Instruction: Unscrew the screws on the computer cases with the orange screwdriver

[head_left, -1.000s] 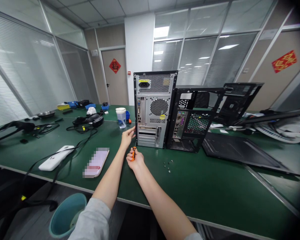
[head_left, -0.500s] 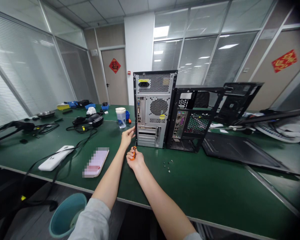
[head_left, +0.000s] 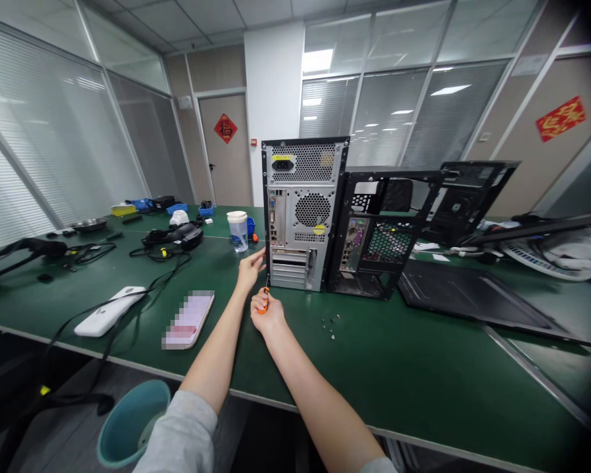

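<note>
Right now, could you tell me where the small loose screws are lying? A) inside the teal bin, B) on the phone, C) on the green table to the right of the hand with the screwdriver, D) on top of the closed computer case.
C: the screws lie scattered on the green table, just right of the right hand gripping the orange-handled screwdriver, in front of the computer case.

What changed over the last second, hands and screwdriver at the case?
Almost nothing. The right hand keeps its grip on the orange-handled screwdriver, tip at the lower left rear edge of the silver computer case; it shifted at most a touch. The left hand stays against that edge. The loose screws and phone lie unmoved on the green table.
</note>
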Demonstrator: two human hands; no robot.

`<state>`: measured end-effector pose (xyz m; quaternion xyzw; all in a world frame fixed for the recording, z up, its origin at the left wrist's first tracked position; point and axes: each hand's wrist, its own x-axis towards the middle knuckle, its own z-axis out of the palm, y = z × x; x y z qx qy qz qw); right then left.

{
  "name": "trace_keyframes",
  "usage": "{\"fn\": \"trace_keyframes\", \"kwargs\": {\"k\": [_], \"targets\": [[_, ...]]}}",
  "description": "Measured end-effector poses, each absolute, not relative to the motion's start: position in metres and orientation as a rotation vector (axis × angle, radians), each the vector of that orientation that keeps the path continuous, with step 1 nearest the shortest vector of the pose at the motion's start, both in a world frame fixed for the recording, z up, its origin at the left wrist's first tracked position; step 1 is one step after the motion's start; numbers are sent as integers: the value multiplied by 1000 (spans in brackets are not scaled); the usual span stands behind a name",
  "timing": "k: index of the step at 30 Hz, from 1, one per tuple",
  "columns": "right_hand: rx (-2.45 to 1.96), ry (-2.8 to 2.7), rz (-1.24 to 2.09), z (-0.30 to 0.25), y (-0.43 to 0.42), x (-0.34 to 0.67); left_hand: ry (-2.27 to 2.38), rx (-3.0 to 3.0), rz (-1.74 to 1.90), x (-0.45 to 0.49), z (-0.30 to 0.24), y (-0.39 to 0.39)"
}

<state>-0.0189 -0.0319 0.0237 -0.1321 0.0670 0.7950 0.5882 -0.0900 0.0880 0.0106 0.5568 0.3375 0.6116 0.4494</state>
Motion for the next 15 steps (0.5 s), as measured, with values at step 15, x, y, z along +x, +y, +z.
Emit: {"fn": "trace_keyframes", "kwargs": {"k": [15], "targets": [[-339,185,1865,25,-33,-17,868,1372,1534,-89,13,88]]}}
